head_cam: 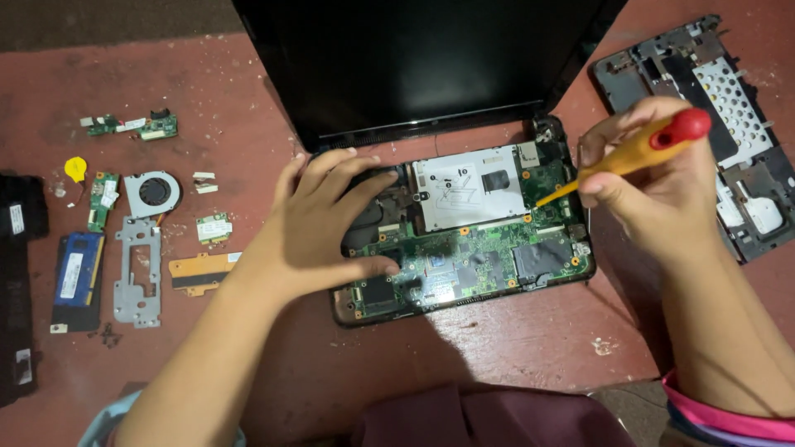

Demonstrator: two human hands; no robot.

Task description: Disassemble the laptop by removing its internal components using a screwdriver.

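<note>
Left hand (331,219) spread flat, grasping nothing, steadying opened black laptop base with green circuit board (464,257). Right hand (642,178) clenched around yellow-shafted, red-capped screwdriver (638,149), tip angled down at board's far right. Removed parts laid well apart at left: small round fan (152,193), blue memory stick (76,277).

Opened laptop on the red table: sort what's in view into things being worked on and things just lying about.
In hand:
opened laptop
screwdriver in right hand
left hand pressing the laptop

Lying about:
fan
metal bracket
memory stick
small boards
removed cover

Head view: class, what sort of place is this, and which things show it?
Probably an informal electronics repair bench: an opened laptop with its circuit board bared, removed parts such as a cooling fan laid out on the worn red table, and a screwdriver in the right hand.
</note>
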